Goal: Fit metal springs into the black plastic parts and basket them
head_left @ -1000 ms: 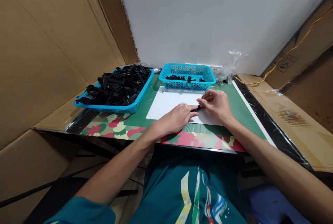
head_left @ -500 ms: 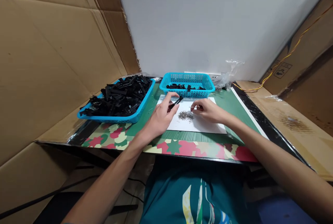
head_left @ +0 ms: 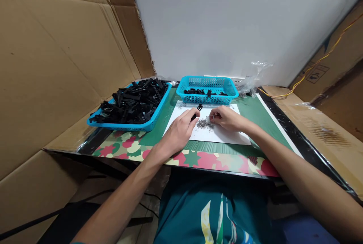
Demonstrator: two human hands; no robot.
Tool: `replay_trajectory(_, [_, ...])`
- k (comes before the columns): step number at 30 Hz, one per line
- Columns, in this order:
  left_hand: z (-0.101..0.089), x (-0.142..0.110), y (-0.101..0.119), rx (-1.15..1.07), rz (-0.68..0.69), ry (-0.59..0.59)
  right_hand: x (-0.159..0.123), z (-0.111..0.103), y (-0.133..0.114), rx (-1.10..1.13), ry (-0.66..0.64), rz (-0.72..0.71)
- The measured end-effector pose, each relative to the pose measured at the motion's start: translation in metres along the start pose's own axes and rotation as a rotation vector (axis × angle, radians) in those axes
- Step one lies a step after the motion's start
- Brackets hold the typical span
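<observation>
My left hand (head_left: 181, 128) is closed around a slim black plastic part (head_left: 199, 108), whose forked far end sticks out past the fingers. To the right, my right hand (head_left: 225, 118) pinches a thin metal pin (head_left: 210, 116) pointing left toward that part; the two are apart. Between and just below the hands lies a loose pile of small metal pins (head_left: 205, 124) on a white sheet (head_left: 227, 138). My palm and fingers hide the near end of the black part.
A blue basket (head_left: 150, 123) heaped with black plastic parts (head_left: 136, 100) stands at the left. Behind the sheet is a smaller blue basket (head_left: 207, 79) with a few black pieces. Crumpled clear plastic (head_left: 249, 83) lies at the back right. Cardboard (head_left: 51, 47) walls the left side.
My left hand has turned over and its fingers have closed further round the black part. My right hand keeps its pinch, almost in place. The view has shifted slightly.
</observation>
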State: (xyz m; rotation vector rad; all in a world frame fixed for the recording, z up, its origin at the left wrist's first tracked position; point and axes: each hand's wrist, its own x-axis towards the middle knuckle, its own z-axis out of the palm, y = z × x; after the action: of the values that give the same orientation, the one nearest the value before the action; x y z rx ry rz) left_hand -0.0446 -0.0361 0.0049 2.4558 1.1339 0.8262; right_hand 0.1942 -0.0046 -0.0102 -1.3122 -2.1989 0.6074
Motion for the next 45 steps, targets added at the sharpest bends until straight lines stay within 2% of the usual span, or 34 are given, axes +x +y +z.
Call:
replay_trajectory(5, [-0.003,0.008,0.001,0.008,0.017,-0.020,-0.005,0.000,0.000,-0.020,0.083,0.008])
replay_trajectory(11, [-0.017,0.036,0.006,0.061,0.037,-0.070,-0.009,0.003,-0.005,-0.059,0.145,-0.013])
replay_trajectory(15, [-0.018,0.057,0.005,0.098,0.093,-0.056,-0.007,0.012,-0.006,-0.050,0.183,-0.013])
replay_trajectory(18, [-0.013,0.065,-0.002,0.152,0.078,-0.014,-0.005,0.014,-0.009,-0.007,0.196,-0.006])
replay_trajectory(22, [-0.003,0.062,-0.011,0.140,0.057,-0.003,-0.006,0.007,-0.012,0.082,0.264,-0.007])
replay_trajectory(26, [0.001,0.055,-0.010,-0.003,0.094,-0.054,-0.008,-0.001,-0.012,0.162,0.328,0.001])
replay_trajectory(30, [0.002,0.053,-0.005,-0.069,0.151,-0.072,-0.010,-0.003,-0.013,0.235,0.332,-0.005])
replay_trajectory(37, [0.006,0.051,-0.006,-0.050,0.160,-0.089,-0.011,-0.001,-0.020,0.300,0.334,-0.031])
replay_trajectory(45, [0.003,0.051,-0.004,-0.079,0.174,-0.050,-0.013,-0.004,-0.027,0.304,0.358,-0.055])
